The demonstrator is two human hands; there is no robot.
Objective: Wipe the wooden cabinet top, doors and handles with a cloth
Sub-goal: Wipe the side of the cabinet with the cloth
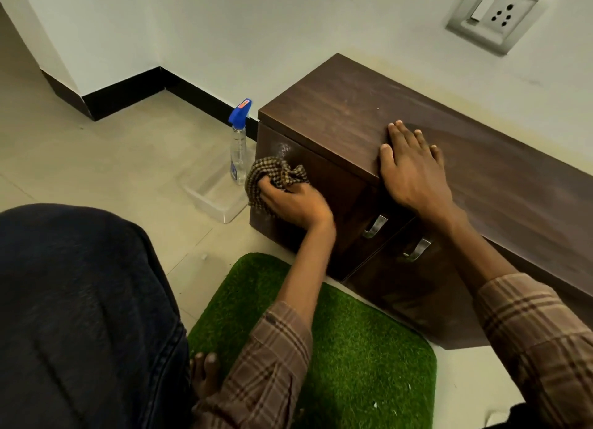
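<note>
A low dark wooden cabinet point(337, 107) stands against the wall, with two doors and metal handles point(376, 225) point(417, 249). My left hand point(293, 203) grips a bunched checked cloth point(272, 176) and holds it against the left door, just below a whitish smear point(284, 147) near the door's top corner. My right hand point(414, 168) rests flat on the cabinet top at its front edge, fingers straight.
A clear spray bottle with a blue trigger point(239, 142) stands on the floor left of the cabinet, beside a clear plastic tray point(218, 194). A green grass mat point(353, 348) lies before the doors. My knee in dark trousers point(80, 316) fills the lower left. A wall socket point(494, 14) sits above.
</note>
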